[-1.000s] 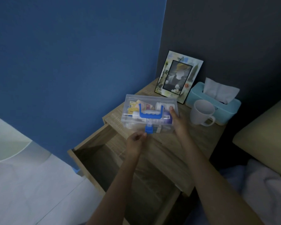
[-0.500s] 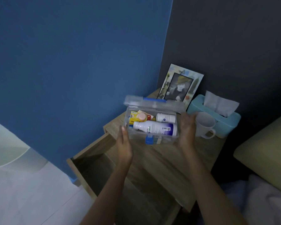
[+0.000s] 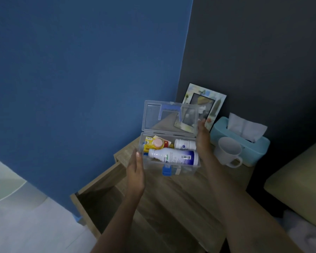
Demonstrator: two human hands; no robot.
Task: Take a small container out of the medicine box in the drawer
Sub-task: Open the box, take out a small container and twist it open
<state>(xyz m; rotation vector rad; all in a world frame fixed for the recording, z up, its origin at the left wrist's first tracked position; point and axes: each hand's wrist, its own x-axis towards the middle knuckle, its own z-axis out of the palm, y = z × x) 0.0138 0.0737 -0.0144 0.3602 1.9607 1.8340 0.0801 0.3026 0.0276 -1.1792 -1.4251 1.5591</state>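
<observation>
On wooden nightstand [image 3: 182, 189], open medicine box [image 3: 170, 161], blue wall [image 3: 80, 88]

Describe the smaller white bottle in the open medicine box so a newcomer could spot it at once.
On the wooden nightstand stands a clear medicine box with its lid up. At its back right corner, beside the right hand, lies the small white bottle. It is shorter than the large blue-labelled bottle lying in front of it.
</observation>
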